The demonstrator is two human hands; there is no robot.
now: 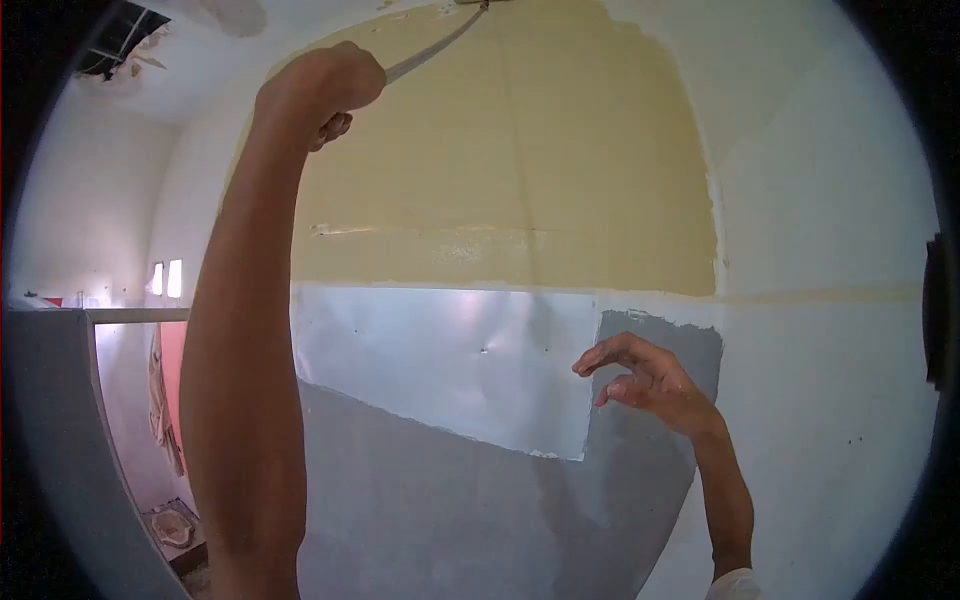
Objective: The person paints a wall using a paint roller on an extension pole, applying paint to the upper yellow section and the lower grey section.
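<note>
My left hand [325, 85], raised high on the left, is closed round the grey handle of what looks like a paint roller [435, 50]. The handle slants up to the right, and most of the roller's head is cut off by the top edge. Behind it spreads a large yellow painted patch [520, 170] with ragged edges on the wall. Lower right, my right hand [650, 385] holds nothing, its fingers loosely bent and apart from the thumb. It hovers before the grey painted area [440, 500], near the right edge of a shiny pale panel [440, 350].
A grey partition [60, 420] stands at the left, with an opening beside it. Through that opening show a hanging cloth [160, 400] and a squat toilet [172, 528]. The ceiling has a broken dark hole [120, 40] at upper left. A dark object [935, 310] juts in at the right edge.
</note>
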